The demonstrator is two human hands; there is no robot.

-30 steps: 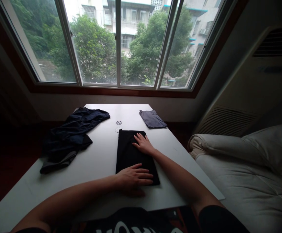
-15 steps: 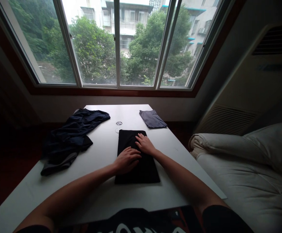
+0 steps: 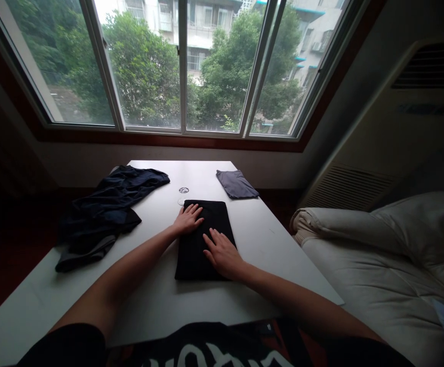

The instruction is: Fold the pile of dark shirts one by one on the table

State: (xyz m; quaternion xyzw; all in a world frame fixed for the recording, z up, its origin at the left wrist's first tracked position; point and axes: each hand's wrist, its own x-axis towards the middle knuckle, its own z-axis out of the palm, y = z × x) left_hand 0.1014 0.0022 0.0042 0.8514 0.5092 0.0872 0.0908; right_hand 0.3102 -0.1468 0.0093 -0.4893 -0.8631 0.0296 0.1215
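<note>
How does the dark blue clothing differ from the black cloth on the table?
The dark blue clothing lies crumpled, while the black cloth lies flat, rectangular. No hand touches the dark blue clothing; the left hand and right hand rest on the black cloth. Both lie on the white table.

From one head-worn camera, the scene is viewed from above and behind the left hand (image 3: 187,220) and the right hand (image 3: 225,253). The view is directed forward and downward; the hands are shown near, with the table (image 3: 267,234) around them, and the window (image 3: 182,76) is included well beyond them.
</note>
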